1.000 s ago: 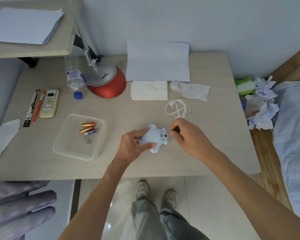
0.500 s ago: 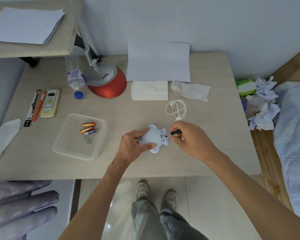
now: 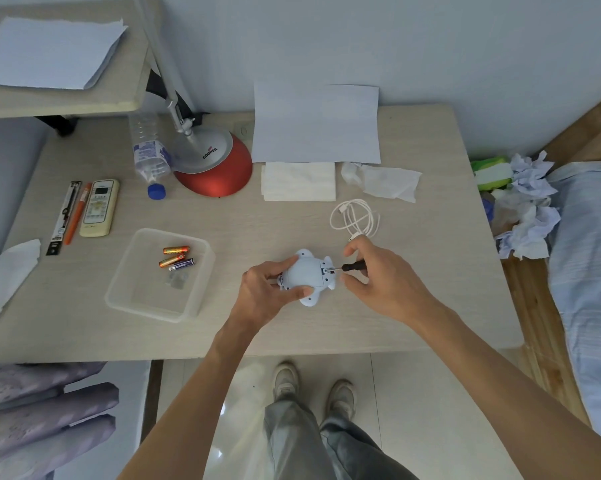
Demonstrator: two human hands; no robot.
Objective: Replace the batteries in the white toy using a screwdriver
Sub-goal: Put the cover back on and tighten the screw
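Note:
The white toy (image 3: 306, 273) lies on the desk near its front edge, underside up. My left hand (image 3: 266, 294) grips it from the left, thumb and fingers around its body. My right hand (image 3: 378, 282) pinches a small black-handled screwdriver (image 3: 352, 266), whose tip rests on the toy's right end. A clear plastic tray (image 3: 129, 296) to the left holds three batteries (image 3: 176, 257) and a small grey piece.
A coiled white cable (image 3: 356, 218) lies just behind my right hand. Further back are a red lamp base (image 3: 219, 174), a water bottle (image 3: 150, 154), folded tissues (image 3: 299, 181) and a paper sheet (image 3: 316, 124). A remote (image 3: 99, 207) and pens lie far left.
My right hand has shifted slightly right and rolled, so more of the screwdriver's black handle shows. The left hand and the toy have stayed put.

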